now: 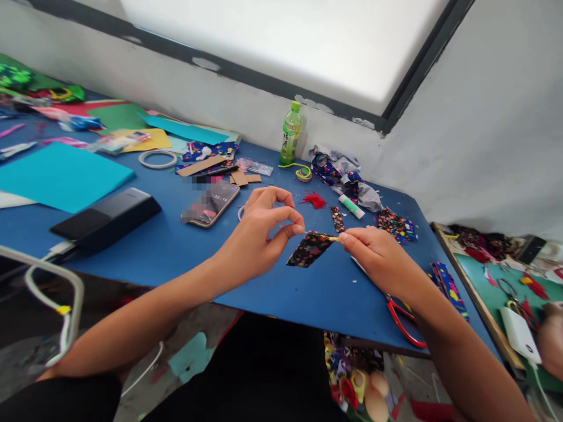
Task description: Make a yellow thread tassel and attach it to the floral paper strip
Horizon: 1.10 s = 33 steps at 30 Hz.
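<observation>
Patterned dark card (pixel 309 248) pinched between left hand (pixel 259 234) and right hand (pixel 378 258)

We find the widest bare stretch of the blue table (pixel 176 246) on the near side, between the black box (pixel 105 218) and our left hand (pixel 259 234), and a smaller bare patch under our right hand (pixel 378 258) toward the front edge. Ahead of the hands, passage is hemmed by the phone (pixel 212 203), the cardboard strips (pixel 220 167), the red thread tuft (pixel 315 200), the glue stick (pixel 350 206) and the green bottle (pixel 291 132) standing near the wall. To the right, the red-handled scissors (pixel 402 325) and fabric scraps (pixel 396 224) crowd the edge, while the teal paper sheet (pixel 61 176) covers the far left.
</observation>
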Each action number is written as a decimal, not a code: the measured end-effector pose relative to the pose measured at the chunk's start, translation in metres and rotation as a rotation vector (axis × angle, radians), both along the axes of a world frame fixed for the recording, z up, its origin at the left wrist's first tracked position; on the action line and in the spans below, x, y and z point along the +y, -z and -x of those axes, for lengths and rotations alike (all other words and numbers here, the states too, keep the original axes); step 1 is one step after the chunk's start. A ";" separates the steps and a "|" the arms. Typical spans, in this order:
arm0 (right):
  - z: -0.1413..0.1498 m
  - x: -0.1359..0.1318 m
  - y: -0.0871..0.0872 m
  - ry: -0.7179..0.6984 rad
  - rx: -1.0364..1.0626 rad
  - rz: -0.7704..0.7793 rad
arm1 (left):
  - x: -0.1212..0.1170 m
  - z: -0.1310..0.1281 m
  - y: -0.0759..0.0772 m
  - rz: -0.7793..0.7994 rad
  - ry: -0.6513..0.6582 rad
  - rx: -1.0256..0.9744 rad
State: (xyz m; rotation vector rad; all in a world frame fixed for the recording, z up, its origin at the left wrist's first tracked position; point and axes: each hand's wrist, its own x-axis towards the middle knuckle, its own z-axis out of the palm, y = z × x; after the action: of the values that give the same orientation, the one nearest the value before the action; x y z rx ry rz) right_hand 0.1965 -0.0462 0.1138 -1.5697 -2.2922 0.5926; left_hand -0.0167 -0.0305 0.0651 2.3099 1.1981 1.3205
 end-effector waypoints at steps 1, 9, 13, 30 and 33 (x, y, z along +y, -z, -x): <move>0.000 0.000 0.001 -0.004 0.004 -0.004 | 0.000 0.000 0.000 0.000 0.002 -0.003; 0.001 -0.012 0.007 -0.167 0.089 -0.241 | 0.002 0.003 -0.002 0.162 0.155 -0.186; 0.005 -0.020 0.006 -0.207 0.082 -0.271 | -0.004 0.000 -0.004 0.363 0.211 -0.296; 0.002 -0.028 0.043 -0.131 0.681 -0.016 | -0.028 -0.014 0.011 0.566 0.425 -0.573; 0.000 -0.030 0.059 -0.086 0.901 0.055 | -0.030 -0.016 0.020 0.610 0.452 -0.672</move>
State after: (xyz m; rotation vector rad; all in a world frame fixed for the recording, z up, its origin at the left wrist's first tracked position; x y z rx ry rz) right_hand 0.1969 -0.0762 0.0547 -0.9171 -1.6477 1.1095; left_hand -0.0003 -0.0610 0.0455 1.4132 0.6656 1.1876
